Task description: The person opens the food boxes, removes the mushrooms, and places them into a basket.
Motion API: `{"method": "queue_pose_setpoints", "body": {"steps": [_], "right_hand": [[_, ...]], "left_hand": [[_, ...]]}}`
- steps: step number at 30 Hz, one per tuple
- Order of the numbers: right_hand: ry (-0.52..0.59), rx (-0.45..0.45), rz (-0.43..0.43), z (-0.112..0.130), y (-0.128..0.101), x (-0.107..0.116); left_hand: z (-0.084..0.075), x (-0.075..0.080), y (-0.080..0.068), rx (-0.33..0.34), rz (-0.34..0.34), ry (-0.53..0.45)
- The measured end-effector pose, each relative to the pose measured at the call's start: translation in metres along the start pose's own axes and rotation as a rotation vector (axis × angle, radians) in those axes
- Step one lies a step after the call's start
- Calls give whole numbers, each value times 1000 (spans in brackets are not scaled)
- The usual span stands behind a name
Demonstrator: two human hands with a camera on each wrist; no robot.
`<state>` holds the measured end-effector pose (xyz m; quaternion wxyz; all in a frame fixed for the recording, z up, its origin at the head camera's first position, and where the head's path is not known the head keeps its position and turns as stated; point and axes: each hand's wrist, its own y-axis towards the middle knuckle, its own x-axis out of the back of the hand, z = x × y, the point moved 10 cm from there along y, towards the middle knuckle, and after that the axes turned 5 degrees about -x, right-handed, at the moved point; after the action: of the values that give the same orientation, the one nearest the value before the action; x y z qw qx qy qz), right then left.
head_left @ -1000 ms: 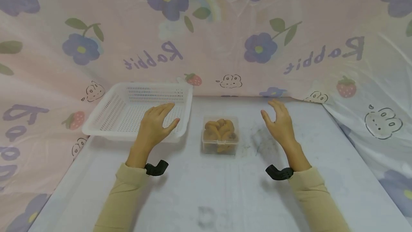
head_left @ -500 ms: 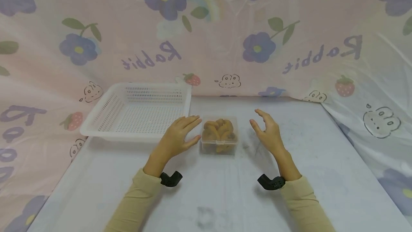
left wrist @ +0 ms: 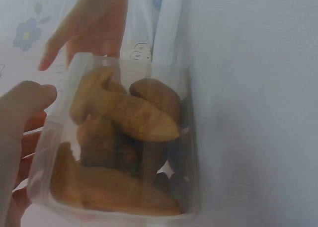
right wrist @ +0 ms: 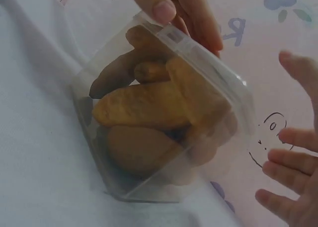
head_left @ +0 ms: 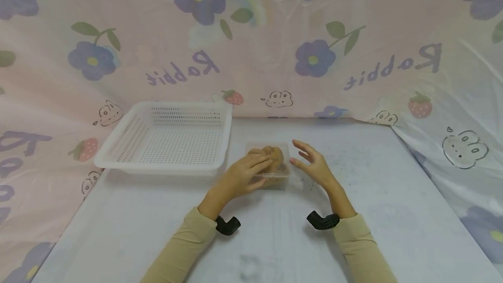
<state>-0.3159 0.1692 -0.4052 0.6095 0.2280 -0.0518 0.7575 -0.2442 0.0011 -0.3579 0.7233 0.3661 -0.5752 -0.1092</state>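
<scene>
Backdrop: pink/lilac printed sheet (head_left: 353,56) w/ flowers, strawberries, "Rabbit" lettering, hung behind & draped down both sides of the table.

Table (head_left: 275,239): pale, whitish top, faint grey smudges near the middle & front edge.

Basket (head_left: 129,143): white plastic, perforated walls & floor, sits back-left on the table, just beside the box's left side but apart from it.

Arms: both in beige sleeves (head_left: 177,252), each w/ a black wrist mount (head_left: 228,225).

Box (head_left: 277,163): small clear plastic tub w/ clear lid on, approx. centre of the table, between the two hands & right of the basket. Standing flat on the tabletop. Inside, golden-brown finger-shaped baked pieces (left wrist: 129,117), piled & crossing each other; same pile seen through the wall in the right wrist view (right wrist: 149,113).

Left hand (head_left: 241,176): laid on the box's left/near side, fingers reaching over the lid edge, thumb (left wrist: 25,103) against the near wall. Fingers lightly bent onto the box; head view suggests contact on top & side, but can't tell if it's a firm clasp or just resting. Fingertip (right wrist: 161,8) shows at the lid corner from the other side.

Right hand (head_left: 312,165): spread, fingers apart & slightly curved, palm facing the box's right side. Just beside it, a small gap showing – not touching. Holds nothing. Fingers (right wrist: 293,137) in the right wrist view sit clear of the box wall.
</scene>
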Motion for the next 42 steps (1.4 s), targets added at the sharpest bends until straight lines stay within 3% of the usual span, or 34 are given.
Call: {"method": "queue_pose_setpoints", "body": {"steps": [6, 10, 26, 42], "right_hand": [[116, 46, 110, -5, 0, -13], [129, 35, 144, -14, 1, -19], [79, 8, 171, -26, 5, -36], [160, 46, 151, -26, 5, -45]], "left_hand": [[-2, -10, -1, 11, 22, -17], [0, -14, -3, 32, 45, -2], [1, -14, -7, 44, 16, -14], [3, -18, -8, 74, -28, -12]]}}
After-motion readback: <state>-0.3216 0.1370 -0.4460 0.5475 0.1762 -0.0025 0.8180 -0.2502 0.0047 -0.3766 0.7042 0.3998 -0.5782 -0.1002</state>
